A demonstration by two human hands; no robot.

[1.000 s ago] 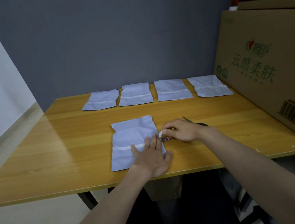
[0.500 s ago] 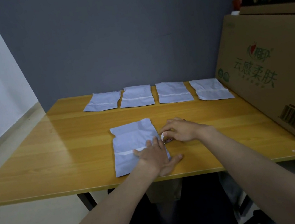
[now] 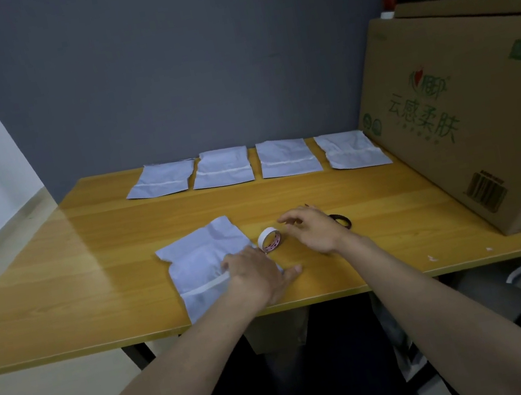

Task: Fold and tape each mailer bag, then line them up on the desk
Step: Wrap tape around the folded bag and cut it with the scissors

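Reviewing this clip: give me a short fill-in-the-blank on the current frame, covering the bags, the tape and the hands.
1. The row at the far edge of the desk holds ____ taped mailer bags.
2. The left hand presses flat on the near mailer bag, across which runs a strip of ____.
3. The tape roll stands on the desk between the near mailer bag and the ____ hand.
4. The right hand holds ____.

Missing words: four; tape; right; nothing

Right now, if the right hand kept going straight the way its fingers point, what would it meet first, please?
Probably the tape roll: the right hand hovers open, fingers aimed left toward it, with bare desk between. Beyond lies the mailer bag. Its height above the desk is unclear.
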